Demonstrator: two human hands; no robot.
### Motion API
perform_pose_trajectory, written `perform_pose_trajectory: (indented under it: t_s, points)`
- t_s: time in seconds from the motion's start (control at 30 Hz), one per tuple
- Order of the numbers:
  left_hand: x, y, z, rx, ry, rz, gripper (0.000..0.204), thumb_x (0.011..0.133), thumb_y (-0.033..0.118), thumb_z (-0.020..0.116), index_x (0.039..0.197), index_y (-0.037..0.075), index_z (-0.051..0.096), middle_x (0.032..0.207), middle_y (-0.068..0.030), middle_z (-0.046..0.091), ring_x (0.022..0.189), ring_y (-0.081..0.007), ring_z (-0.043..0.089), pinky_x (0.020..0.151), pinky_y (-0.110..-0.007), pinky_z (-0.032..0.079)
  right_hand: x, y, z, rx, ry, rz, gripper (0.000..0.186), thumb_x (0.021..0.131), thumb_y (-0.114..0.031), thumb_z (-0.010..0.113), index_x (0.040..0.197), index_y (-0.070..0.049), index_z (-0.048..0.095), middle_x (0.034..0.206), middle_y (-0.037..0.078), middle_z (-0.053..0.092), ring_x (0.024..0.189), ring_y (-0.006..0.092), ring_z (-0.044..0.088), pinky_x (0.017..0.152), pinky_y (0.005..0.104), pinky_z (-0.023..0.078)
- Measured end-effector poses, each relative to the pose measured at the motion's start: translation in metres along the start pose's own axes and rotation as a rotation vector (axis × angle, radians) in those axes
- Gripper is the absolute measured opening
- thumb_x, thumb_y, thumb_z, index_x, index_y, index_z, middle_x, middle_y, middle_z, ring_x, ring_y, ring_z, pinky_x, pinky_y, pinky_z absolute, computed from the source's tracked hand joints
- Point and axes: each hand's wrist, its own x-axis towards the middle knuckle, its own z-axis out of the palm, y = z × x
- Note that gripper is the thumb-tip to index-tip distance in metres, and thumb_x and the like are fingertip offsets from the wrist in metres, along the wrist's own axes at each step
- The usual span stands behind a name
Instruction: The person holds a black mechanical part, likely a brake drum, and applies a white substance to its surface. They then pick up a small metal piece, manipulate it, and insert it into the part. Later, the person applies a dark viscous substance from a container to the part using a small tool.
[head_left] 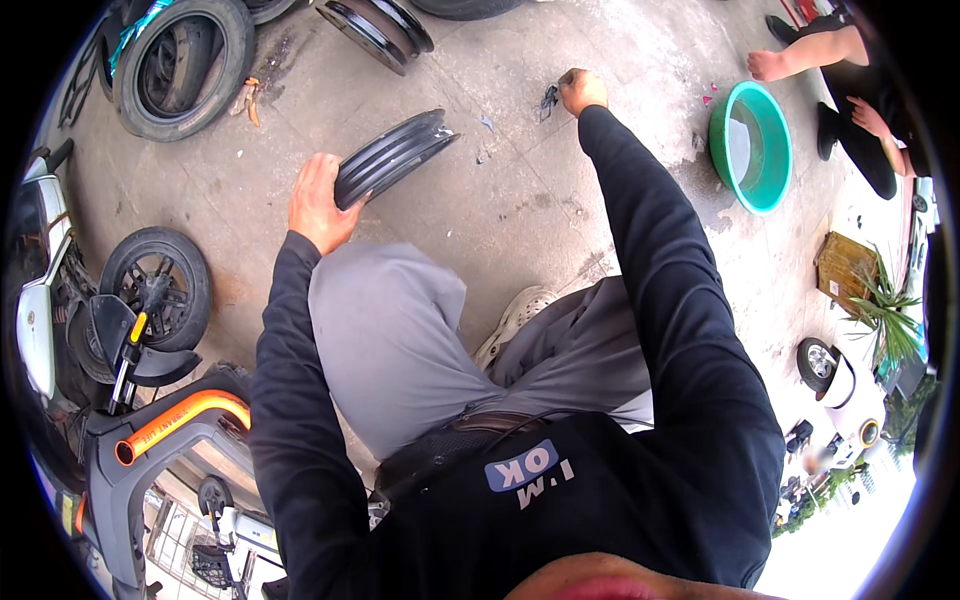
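A black wheel rim [395,158] is held on edge at a tilt in front of my left knee. My left hand [320,203] grips its near left edge, with the fingers on the outer side. Out ahead on the right, my right hand [583,91] is closed low over the concrete floor. Whatever it may be holding is hidden. Just left of it lies a small dark, twisted piece [548,103]; I cannot tell whether the hand touches it.
Two more black rims [375,30] and several loose tyres [185,70] lie beyond on the left. A green basin [752,150] holding water stands to the right, near another person's hands [812,58]. Scooters and a mounted wheel [157,285] line my left side.
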Motion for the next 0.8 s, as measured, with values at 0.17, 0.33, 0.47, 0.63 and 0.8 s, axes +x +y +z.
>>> perform_pose_trajectory:
  t_s: [0.17,0.33,0.47,0.63,0.8]
  points:
    - [-0.001,-0.004,0.001,0.004,-0.029,-0.021,0.049,0.072,0.012,0.083,0.111,0.001,0.055,0.106,-0.0187,0.057,0.104,-0.0419,0.057,0.090,-0.048,0.048,-0.009,-0.002,0.002,-0.102,-0.161,-0.109,0.021,0.080,-0.021,0.071,0.098,-0.011,0.079,0.094,0.017,0.076,0.094,0.0363,0.074,0.087,0.0444,0.057]
    - [-0.001,-0.001,-0.001,0.001,-0.026,-0.013,0.049,0.072,0.011,0.083,0.111,0.001,0.056,0.106,-0.0185,0.057,0.104,-0.0420,0.057,0.090,-0.048,0.048,-0.003,0.001,-0.007,-0.001,-0.159,-0.034,0.022,0.084,-0.019,0.068,0.101,-0.011,0.079,0.102,0.020,0.075,0.100,0.0388,0.072,0.093,0.0457,0.056]
    - [-0.001,-0.003,-0.003,-0.010,-0.011,-0.008,0.048,0.071,0.010,0.083,0.111,0.001,0.057,0.106,-0.0185,0.057,0.104,-0.0420,0.057,0.090,-0.048,0.048,0.007,-0.006,-0.005,0.032,-0.039,0.074,0.020,0.084,-0.019,0.069,0.099,-0.012,0.080,0.101,0.021,0.075,0.100,0.0387,0.072,0.092,0.0458,0.057]
    - [-0.004,-0.006,-0.002,-0.040,-0.016,-0.034,0.050,0.071,0.010,0.084,0.112,0.001,0.057,0.107,-0.0190,0.058,0.104,-0.0424,0.057,0.091,-0.048,0.048,-0.001,-0.008,-0.004,-0.120,-0.212,-0.079,0.021,0.083,-0.018,0.069,0.101,-0.013,0.080,0.101,0.018,0.076,0.101,0.0384,0.072,0.093,0.0450,0.057]
    - [-0.004,-0.011,0.000,-0.012,-0.029,-0.017,0.052,0.070,0.009,0.084,0.113,0.000,0.057,0.110,-0.0194,0.058,0.106,-0.0426,0.056,0.092,-0.048,0.048,0.015,-0.003,-0.011,-0.051,-0.133,-0.057,0.023,0.084,-0.016,0.069,0.104,-0.013,0.079,0.103,0.018,0.076,0.101,0.0373,0.072,0.092,0.0437,0.057]
